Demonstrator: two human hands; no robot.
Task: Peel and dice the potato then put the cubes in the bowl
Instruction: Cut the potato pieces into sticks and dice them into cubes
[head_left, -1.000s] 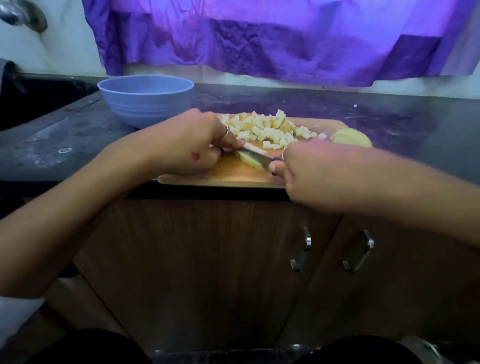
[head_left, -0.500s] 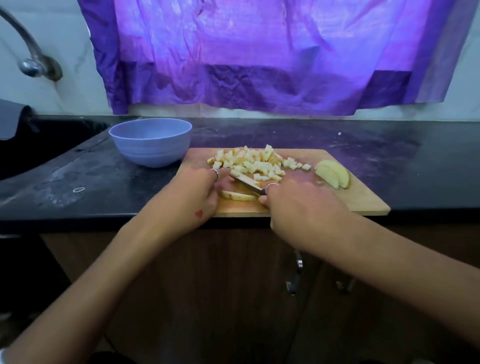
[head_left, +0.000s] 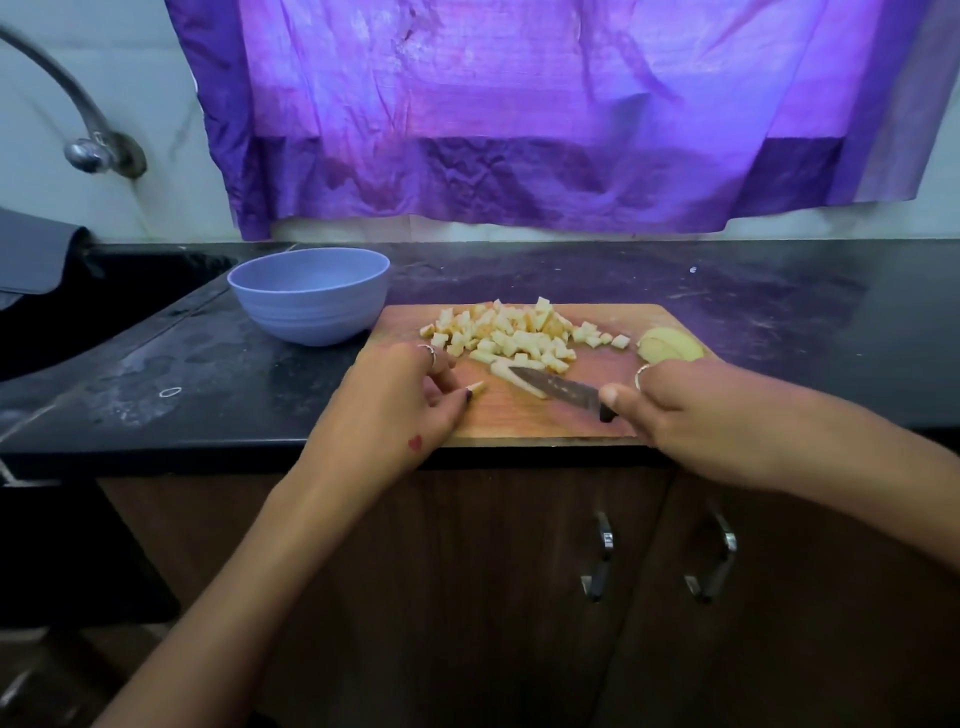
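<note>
1. Right hand is gripping the knife by its dark handle, fingers curled round it; blade is pointing left & lying across a pale potato strip on the cutting board.
2. Left hand is resting on the board's left edge w/ fingers curled, a small potato piece sitting at its fingertips (can't tell if it's pinching it or just touching).
3. Pile of potato cubes is lying on the far half of the board, a few strays trailing off to the right.
4. Uncut peeled potato chunk is sitting at the board's far right corner, just beyond the right hand.
5. Blue bowl is standing upright on the black bench, just beside the board's far left corner; its inside isn't showing from this angle.
6. Purple cloth is hanging on the wall behind; a tap is curving over the sink at far left. Two cabinet handles are showing below the bench.
</note>
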